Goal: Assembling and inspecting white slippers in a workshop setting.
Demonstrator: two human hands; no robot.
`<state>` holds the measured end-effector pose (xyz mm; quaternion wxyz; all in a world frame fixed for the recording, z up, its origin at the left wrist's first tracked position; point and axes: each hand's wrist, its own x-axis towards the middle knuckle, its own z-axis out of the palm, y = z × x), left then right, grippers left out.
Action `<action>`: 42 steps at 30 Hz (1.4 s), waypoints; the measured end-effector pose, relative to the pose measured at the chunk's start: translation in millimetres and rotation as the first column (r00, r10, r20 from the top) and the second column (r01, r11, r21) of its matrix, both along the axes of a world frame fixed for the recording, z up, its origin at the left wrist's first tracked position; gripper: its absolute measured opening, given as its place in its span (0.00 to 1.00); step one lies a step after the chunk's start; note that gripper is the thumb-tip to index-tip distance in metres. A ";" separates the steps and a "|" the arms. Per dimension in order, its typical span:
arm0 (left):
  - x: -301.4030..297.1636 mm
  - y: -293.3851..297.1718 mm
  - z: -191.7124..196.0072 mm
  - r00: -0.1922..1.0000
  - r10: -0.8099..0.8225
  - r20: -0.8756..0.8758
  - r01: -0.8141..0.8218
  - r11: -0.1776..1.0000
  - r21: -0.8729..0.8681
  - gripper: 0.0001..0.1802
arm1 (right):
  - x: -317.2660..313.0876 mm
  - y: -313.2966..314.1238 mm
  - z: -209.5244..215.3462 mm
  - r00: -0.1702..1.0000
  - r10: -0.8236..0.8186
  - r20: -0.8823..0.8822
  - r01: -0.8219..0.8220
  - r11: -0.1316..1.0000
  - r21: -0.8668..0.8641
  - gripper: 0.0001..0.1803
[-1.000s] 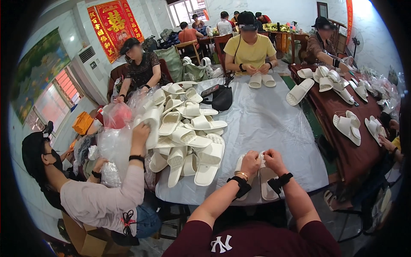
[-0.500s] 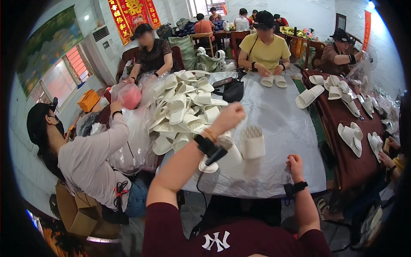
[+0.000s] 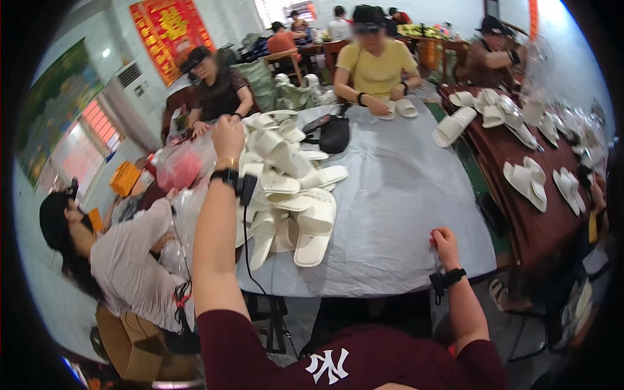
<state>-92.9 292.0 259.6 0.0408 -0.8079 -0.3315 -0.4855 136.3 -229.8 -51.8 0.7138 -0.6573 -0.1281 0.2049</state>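
A heap of cream slide slippers (image 3: 279, 153) lies on the left part of the table. My left hand (image 3: 229, 138) is stretched out over the heap's far left edge, beside clear plastic bags. Its fingers look curled, and whatever they may hold is hidden from view. At the front of the heap, one slipper (image 3: 316, 229) leans with its sole end toward me, next to others. My right hand (image 3: 446, 242) hovers over the table's near right part, fingers curled together. A tiny reddish spot shows at its fingertips; I cannot make out what it is.
A grey-white sheet (image 3: 396, 195) covers the table. Across it, a person in yellow handles a pair of slippers (image 3: 396, 108), near a black bag (image 3: 333, 133). At right, a brown surface (image 3: 552, 221) bears several slippers. People at left work among plastic bags (image 3: 179, 169).
My left hand has swung left and away, from mid-table to the heap's far left. The blurred slipper at mid-table is gone from there; slippers now lean at the heap's front. The view has shifted.
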 end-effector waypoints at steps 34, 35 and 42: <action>-32.1 -309.5 -266.7 0.676 -0.731 -0.097 0.591 0.616 -0.520 0.15 | 178.7 -128.7 138.6 0.443 -0.196 0.875 0.796 0.535 -0.283 0.14; -30.9 -311.2 -266.8 0.655 -0.753 -0.061 0.599 0.566 -0.566 0.15 | 159.2 -120.5 148.2 0.442 -0.185 0.877 0.793 0.538 -0.286 0.14; -1.6 -324.9 -254.3 0.681 -0.678 0.276 0.490 0.142 -0.860 0.21 | -15.7 -17.9 202.0 0.639 -0.210 0.740 0.405 0.910 -0.092 0.09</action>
